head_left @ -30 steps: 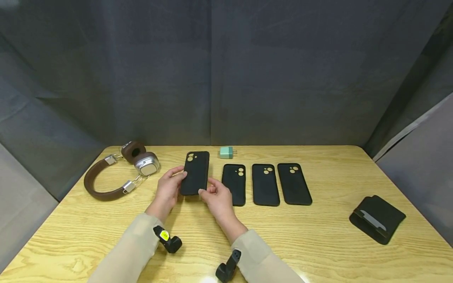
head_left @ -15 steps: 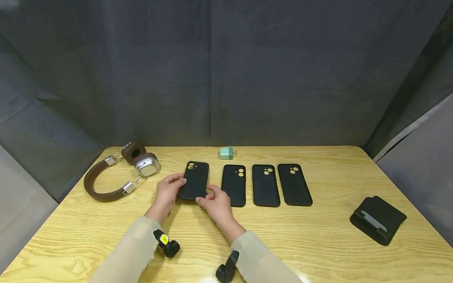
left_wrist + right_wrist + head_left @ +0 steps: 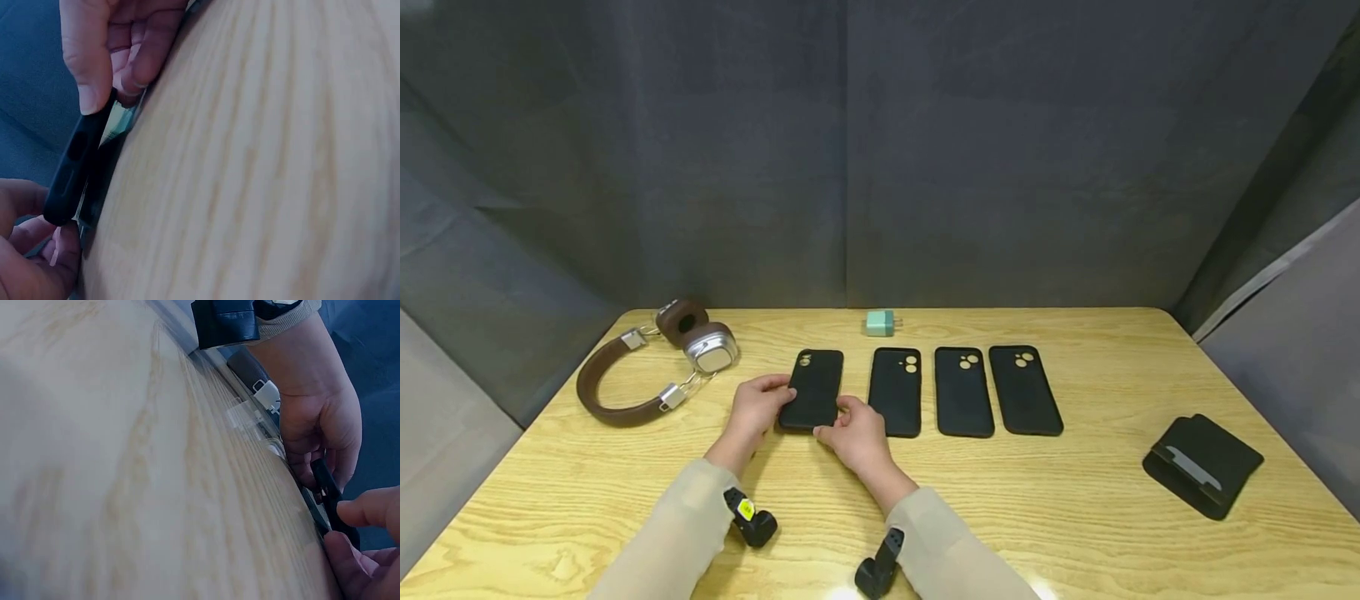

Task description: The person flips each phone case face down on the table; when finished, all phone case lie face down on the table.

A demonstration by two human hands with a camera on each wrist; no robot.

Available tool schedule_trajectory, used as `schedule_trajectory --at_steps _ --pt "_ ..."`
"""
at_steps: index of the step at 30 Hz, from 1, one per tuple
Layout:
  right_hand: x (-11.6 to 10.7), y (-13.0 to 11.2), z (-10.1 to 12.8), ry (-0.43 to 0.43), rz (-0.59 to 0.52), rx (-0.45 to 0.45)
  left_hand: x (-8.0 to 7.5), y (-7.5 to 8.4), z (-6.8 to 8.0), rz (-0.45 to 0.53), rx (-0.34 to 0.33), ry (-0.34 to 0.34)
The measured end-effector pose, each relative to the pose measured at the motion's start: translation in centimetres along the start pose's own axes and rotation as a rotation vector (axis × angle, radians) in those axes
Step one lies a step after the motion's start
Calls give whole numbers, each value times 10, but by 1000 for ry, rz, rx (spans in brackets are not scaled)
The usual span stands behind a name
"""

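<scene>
A black phone case [image 3: 813, 386] lies at the left end of a row, almost flat on the wooden table [image 3: 1075, 517]. My left hand [image 3: 784, 393] pinches its left edge, and my right hand [image 3: 837, 419] pinches its near right corner. The left wrist view shows the case's edge [image 3: 74, 169] just above the wood, under my left thumb [image 3: 94, 59]. In the right wrist view the case [image 3: 329, 499] sits between both hands. Three more black cases [image 3: 895, 392] [image 3: 964, 392] [image 3: 1025, 390] lie flat to its right.
Brown and silver headphones [image 3: 647, 367] lie at the back left. A small mint charger [image 3: 880, 322] stands behind the row of cases. A black folded pouch [image 3: 1202, 465] sits near the right edge. Dark curtains close off the back and sides.
Both hands have brought the held case down and nearer, from raised above the table to nearly flat in line with the other three cases.
</scene>
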State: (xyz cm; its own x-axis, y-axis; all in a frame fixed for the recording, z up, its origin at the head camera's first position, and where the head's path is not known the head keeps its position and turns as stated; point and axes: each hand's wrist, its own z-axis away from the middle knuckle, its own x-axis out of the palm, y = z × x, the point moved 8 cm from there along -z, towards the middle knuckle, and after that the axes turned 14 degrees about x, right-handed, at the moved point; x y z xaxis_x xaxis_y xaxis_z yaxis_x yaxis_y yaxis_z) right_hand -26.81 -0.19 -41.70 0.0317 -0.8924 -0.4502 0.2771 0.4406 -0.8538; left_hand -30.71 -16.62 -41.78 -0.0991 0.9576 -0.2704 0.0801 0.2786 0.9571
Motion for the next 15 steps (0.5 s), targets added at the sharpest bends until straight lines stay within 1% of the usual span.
schedule_trajectory --at_steps 3,7,12,15 --pt "1 -2 1 4 52 -10 1 0 -1 -44 -17 -20" --pt "2 -2 1 -4 103 -11 1 1 -2 -92 -15 -40" --pt "1 -3 1 -2 127 -15 2 -2 -4 -160 -5 -60" --pt "1 -4 0 -5 128 -10 2 -3 -5 -171 -4 -60"
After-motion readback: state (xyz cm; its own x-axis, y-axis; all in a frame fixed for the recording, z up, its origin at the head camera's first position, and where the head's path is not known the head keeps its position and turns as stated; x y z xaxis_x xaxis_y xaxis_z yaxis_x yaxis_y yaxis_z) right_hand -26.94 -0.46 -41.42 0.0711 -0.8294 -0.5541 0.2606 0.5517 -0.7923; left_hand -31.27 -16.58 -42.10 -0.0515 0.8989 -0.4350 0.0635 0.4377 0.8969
